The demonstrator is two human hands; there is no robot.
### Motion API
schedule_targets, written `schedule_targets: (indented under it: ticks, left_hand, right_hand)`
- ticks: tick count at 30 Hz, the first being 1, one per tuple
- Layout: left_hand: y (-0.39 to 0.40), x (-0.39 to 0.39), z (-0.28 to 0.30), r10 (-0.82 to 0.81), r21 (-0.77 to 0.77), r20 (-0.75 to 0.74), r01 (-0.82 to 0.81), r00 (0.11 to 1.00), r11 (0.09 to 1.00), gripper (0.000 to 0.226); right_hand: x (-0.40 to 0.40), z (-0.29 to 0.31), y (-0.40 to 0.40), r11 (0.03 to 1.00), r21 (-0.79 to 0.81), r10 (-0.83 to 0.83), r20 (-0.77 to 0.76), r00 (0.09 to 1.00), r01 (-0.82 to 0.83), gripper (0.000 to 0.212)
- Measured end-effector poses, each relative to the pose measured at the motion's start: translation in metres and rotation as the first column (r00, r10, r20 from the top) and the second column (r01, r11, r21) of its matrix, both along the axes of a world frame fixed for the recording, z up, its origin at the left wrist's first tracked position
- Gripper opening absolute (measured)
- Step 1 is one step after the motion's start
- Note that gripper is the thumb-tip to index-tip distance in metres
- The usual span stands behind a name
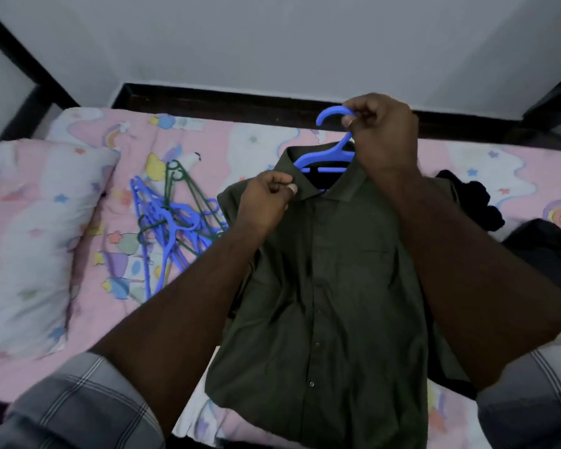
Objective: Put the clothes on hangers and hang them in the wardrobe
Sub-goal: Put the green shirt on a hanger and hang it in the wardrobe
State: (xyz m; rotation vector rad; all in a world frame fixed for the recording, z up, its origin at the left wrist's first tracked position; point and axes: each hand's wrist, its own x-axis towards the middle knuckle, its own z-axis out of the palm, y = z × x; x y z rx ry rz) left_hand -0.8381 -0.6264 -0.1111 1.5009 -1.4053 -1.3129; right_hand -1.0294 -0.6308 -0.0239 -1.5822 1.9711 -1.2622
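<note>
A dark olive button-up shirt hangs in front of the person over a bed with a pink cartoon-print sheet. A blue plastic hanger sits inside the shirt's collar; only its hook, neck and part of one shoulder and crossbar show, the rest being hidden under the fabric. The right hand holds the hanger at the base of the hook, thumb and curled fingers pinching the neck. The left hand pinches the left side of the collar between thumb and bent fingers. The shirt's lower hem runs out of the bottom edge, and its right side is covered by the right forearm.

On the sheet to the left lies a tangled pile of blue and green hangers, their count hard to make out. A pillow in a matching print lies further left. Dark clothes lie heaped at the right, partly hidden behind the arm. Checked sleeves fill the lower corners.
</note>
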Motion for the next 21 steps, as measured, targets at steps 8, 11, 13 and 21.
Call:
schedule_targets:
  ticks: [8,11,13,21]
  left_hand:
    - [0.06,0.07,0.096,0.227,-0.129,-0.034,-0.229,0.973,0.965,0.014]
    - [0.093,0.094,0.144,0.296,-0.211,-0.036,-0.297,0.955,0.931,0.014]
    - [0.115,0.108,0.179,0.351,-0.284,-0.047,-0.349,0.935,0.893,0.013]
    - [0.197,0.163,0.308,0.529,-0.518,-0.078,-0.488,0.845,0.703,0.009]
  right_hand:
    - [0.071,0.102,0.034,0.963,-0.181,0.208,0.028,0.978,-0.2,0.018]
    - [0.095,0.158,0.053,0.928,-0.265,0.282,0.043,0.959,-0.261,0.018]
    - [0.11,0.198,0.066,0.892,-0.335,0.338,0.044,0.94,-0.304,0.018]
    - [0.181,0.33,0.113,0.712,-0.548,0.529,0.007,0.848,-0.44,0.019]
